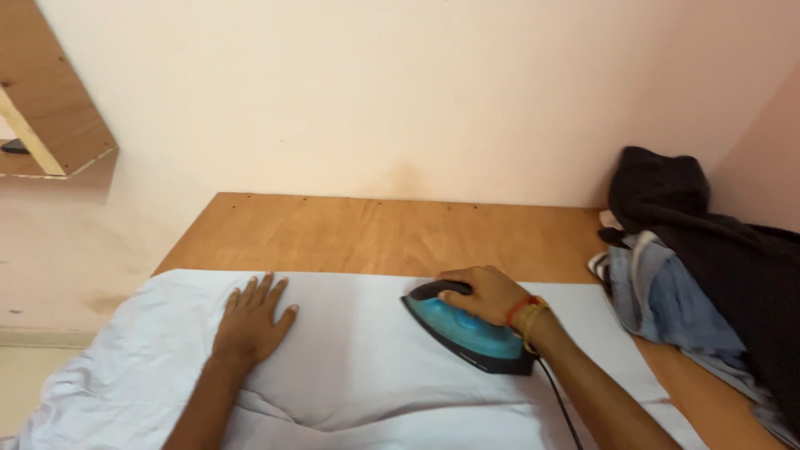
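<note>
On a wooden tabletop (350, 233), the left hand (252, 321) lies open and flat on a white cloth (367, 375). Right of it, the right hand (487, 293) has its grip closed around a blue iron (467, 333) resting on the cloth. Piled clothes (708, 267) sit far right.

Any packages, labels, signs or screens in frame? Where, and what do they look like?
None of those in view.
Nearest thing: a faint pale marking on the dark base of the blue iron under the right hand, too small to make out.
Left hand lies flat on the plain white cloth.
</note>
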